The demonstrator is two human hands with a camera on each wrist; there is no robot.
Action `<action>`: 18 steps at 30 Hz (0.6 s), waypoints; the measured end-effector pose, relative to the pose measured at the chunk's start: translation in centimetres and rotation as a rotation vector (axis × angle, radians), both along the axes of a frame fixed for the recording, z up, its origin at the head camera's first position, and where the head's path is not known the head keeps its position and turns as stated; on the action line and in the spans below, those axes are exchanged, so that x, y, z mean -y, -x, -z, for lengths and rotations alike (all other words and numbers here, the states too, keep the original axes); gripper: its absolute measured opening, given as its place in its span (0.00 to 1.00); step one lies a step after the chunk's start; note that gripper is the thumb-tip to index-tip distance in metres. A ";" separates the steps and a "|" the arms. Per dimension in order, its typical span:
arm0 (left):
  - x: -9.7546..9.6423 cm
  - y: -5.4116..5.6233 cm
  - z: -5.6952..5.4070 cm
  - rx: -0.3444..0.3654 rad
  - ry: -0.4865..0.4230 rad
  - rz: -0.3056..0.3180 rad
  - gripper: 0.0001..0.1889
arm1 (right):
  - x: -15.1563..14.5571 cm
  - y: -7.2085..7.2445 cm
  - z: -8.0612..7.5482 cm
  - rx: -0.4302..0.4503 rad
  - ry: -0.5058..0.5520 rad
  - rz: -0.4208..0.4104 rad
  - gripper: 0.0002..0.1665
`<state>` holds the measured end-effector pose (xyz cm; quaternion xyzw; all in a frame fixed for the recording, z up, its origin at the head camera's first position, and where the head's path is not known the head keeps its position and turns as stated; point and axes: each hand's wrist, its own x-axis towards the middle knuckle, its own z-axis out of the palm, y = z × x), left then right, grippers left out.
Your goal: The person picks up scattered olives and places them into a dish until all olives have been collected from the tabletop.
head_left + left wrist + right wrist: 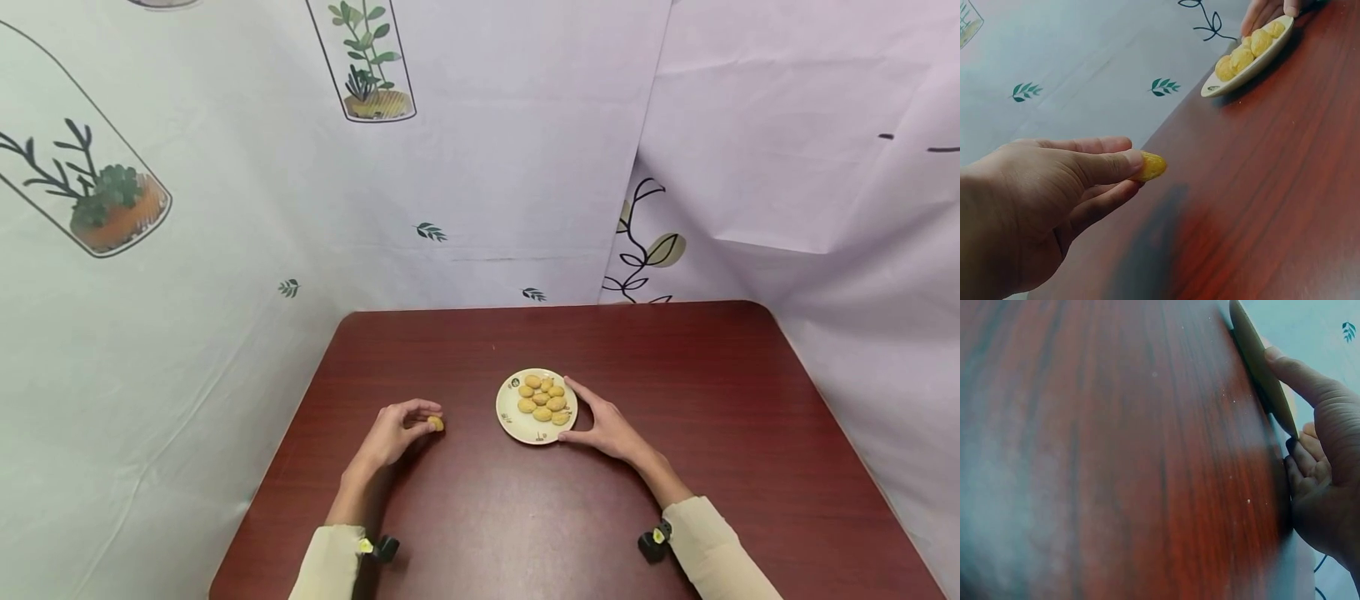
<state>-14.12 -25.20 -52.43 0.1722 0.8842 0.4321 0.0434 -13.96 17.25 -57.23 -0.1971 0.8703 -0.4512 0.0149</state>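
Note:
In the head view, my left hand [396,432] is left of the plate. Its thumb and fingertips pinch a small yellow oval fruit [437,423], its far end poking out past the thumb. The left wrist view shows this fruit [1154,166] held over the table, with a shadow below. A round cream plate [509,422] with small printed marks carries several similar wrinkled yellow fruits [542,400]. My right hand [609,427] holds the plate's right side, thumb at the near rim and fingers at the far one. In the right wrist view, the thumb [1285,365] touches the rim.
The dark red wood-grain table [660,358] has rounded far corners. Behind it and along the sides hangs pale cloth [487,183] printed with plants in jars and leaf sprigs. A small black device [386,547] sits at the left cuff, and another black device [654,545] at the right.

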 end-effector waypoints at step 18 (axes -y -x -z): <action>-5.8 3.7 -0.1 -0.112 -0.148 0.049 0.14 | 0.0 0.0 0.0 -0.009 0.004 -0.006 0.63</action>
